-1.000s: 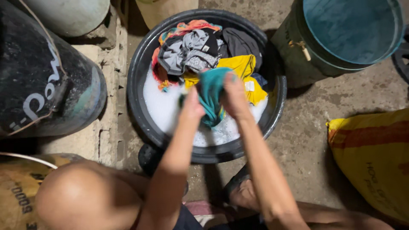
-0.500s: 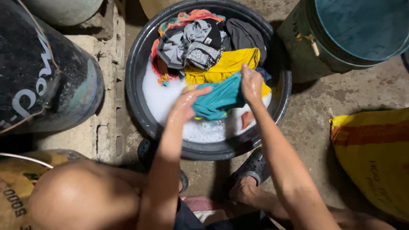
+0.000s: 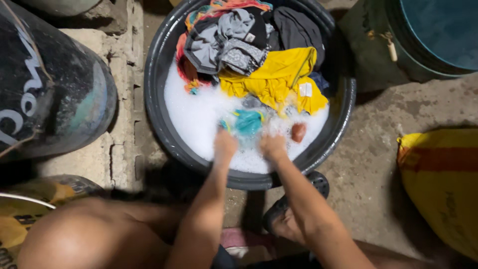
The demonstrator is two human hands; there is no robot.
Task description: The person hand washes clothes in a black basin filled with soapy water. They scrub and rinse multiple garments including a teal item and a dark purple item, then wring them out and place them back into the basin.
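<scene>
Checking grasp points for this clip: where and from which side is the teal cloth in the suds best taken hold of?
Probably by the bunched hump of the teal cloth that stands above the foam, coming from the near side of the black basin, where the left hand and right hand already are. The rest is sunk in suds, and the yellow garment crowds the far side.

Clothes pile (image 3: pixel 259 55) lies in the basin (image 3: pixel 159 99), behind the suds (image 3: pixel 199 119).
</scene>
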